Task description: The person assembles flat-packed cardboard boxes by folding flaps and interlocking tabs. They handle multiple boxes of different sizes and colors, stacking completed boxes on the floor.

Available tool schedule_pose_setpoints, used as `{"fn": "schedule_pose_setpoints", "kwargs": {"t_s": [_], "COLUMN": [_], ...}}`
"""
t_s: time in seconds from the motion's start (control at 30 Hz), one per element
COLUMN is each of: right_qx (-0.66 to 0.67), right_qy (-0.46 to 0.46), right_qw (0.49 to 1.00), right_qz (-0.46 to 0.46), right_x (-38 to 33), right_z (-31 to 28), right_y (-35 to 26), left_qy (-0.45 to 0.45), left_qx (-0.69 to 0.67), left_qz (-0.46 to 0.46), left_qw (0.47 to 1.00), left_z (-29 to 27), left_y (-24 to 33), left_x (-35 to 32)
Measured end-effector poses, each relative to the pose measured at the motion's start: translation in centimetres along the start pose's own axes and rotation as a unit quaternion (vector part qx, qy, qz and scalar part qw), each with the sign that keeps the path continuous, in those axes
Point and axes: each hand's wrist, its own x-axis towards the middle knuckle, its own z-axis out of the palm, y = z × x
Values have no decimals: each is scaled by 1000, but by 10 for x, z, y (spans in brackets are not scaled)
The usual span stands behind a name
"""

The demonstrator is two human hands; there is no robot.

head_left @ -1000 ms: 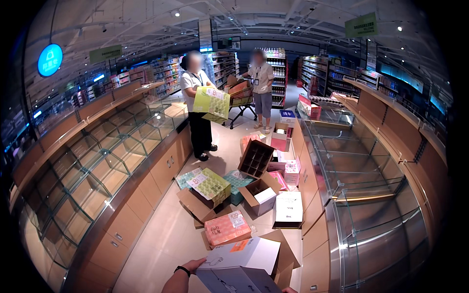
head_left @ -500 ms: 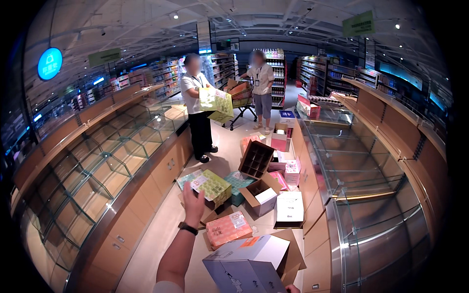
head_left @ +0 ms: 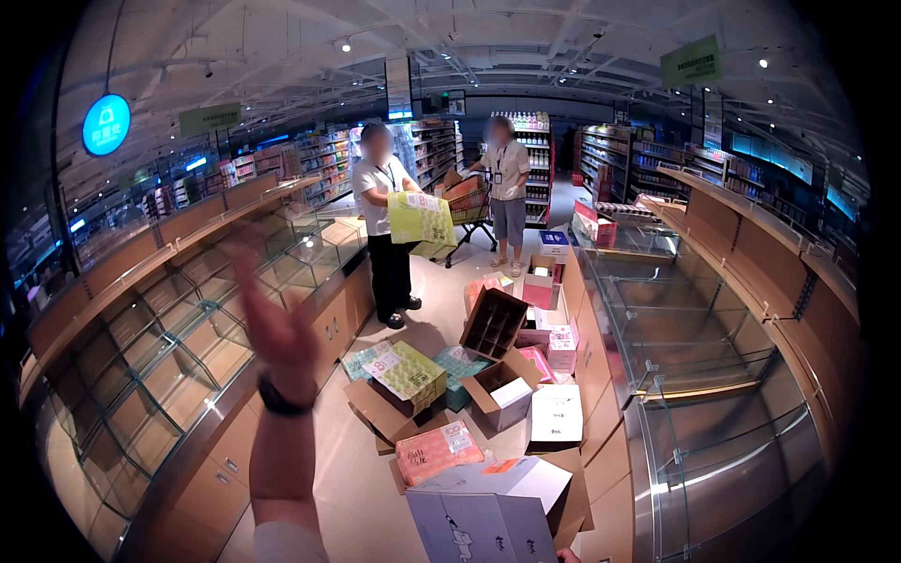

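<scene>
My left hand (head_left: 277, 314), with a dark band at its wrist, is raised over the left side of the aisle, in front of the glass-divided display case. It is blurred, but the fingers look stretched out and nothing is in them. Only a sliver of my right hand (head_left: 569, 555) shows at the lower edge, against a large pale lavender cardboard box (head_left: 479, 516). That box is tilted, its flaps open on the right side; most of the right hand's grip is hidden. Just beyond it lies a coral-pink box (head_left: 438, 454) with a white label.
Open cartons, a green box (head_left: 410, 375), a divided brown carton (head_left: 494, 324) and a white box (head_left: 557, 414) crowd the floor. Display cases (head_left: 694, 328) line both sides. Farther off, one person (head_left: 383, 188) holds a green box; another (head_left: 508, 178) stands by a shopping cart (head_left: 465, 211).
My left hand has swung up and to the left, away from above the green box. The lavender box sits slightly farther right in view, with my right hand still at its edge.
</scene>
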Motion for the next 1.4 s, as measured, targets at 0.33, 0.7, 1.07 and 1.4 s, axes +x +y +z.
{"fn": "schedule_pose_setpoints", "kwargs": {"t_s": [0.33, 0.7, 1.07, 1.4], "right_qx": [-14, 12, 15, 5], "right_qy": [-8, -19, -32, -10], "right_qw": [1000, 999, 998, 999], "right_qz": [-2, 22, 58, 33], "right_x": [18, 13, 15, 10], "right_z": [12, 13, 11, 6], "right_y": [-10, -13, 14, 26], "left_qy": [-477, -506, -512, -531], "left_qx": [-130, -104, -180, -190], "left_qz": [-135, -304, -289, -298], "left_qw": [858, 800, 788, 770], "left_z": [-57, -94, -77, -77], "left_y": [68, 81, 99, 108], "left_x": [-271, -336, -313, -317]}}
